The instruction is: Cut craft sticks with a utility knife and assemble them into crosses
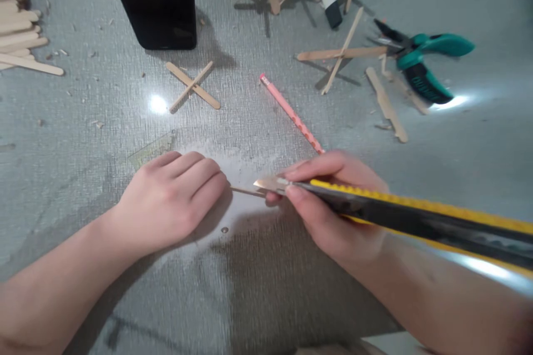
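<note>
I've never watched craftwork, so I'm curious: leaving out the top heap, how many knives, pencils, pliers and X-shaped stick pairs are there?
Yellow-and-black knife: 1
Pink pencil: 1
Pliers: 1
X-shaped stick pairs: 2
Total: 5

Grey textured tabletop (266,283), wood crumbs (99,124) scattered left. Far left: heaped craft sticks (23,41). Far, left of centre: black smartphone (166,3), crossed craft sticks (192,85) just nearer. Centre: pink pencil (291,112). Far right: teal-handled pliers (410,59), notched stick (386,103) just nearer.
</note>
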`<act>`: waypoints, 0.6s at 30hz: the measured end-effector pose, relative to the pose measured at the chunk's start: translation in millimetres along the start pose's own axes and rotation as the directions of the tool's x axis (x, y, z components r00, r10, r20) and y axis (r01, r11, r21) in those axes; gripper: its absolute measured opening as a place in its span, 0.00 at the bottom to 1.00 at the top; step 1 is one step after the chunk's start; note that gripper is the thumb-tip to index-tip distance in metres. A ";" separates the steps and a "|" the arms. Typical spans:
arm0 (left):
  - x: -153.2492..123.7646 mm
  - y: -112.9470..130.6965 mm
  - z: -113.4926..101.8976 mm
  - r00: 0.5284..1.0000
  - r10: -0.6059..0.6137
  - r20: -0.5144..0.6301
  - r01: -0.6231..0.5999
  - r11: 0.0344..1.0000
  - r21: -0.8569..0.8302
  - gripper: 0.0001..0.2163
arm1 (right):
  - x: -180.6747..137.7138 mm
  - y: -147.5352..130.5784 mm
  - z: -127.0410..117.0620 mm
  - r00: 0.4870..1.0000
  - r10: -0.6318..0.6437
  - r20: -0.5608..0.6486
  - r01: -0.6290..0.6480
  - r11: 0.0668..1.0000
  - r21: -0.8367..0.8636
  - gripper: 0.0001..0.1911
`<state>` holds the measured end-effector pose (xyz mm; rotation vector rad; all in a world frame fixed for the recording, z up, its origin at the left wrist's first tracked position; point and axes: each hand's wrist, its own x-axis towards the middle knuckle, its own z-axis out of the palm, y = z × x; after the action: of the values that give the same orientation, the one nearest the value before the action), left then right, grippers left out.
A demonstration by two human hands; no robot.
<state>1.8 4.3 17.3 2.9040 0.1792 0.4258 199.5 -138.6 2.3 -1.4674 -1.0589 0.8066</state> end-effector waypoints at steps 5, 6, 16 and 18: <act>-2.5 1.3 1.1 0.974 -0.222 0.034 0.223 0.940 -0.258 0.07 | 11.7 6.5 7.3 0.961 0.138 -0.238 -0.043 0.930 0.365 0.03; -3.1 1.7 0.8 0.969 -0.240 0.053 0.244 0.924 -0.294 0.08 | 14.6 7.0 8.0 0.953 0.163 -0.255 -0.045 0.910 0.412 0.04; -2.2 4.3 -4.7 0.949 -0.303 0.091 0.307 0.815 -0.492 0.06 | 15.3 5.9 6.5 0.977 0.162 -0.141 -0.081 0.886 0.456 0.06; -3.1 4.1 -4.4 0.954 -0.288 0.081 0.287 0.805 -0.519 0.06 | 13.9 6.6 5.1 0.987 0.151 -0.050 -0.109 0.871 0.478 0.05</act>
<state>-2.0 0.6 21.5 2.2848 0.4254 0.3540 201.2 -123.8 -4.1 -1.1443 -0.6371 1.0080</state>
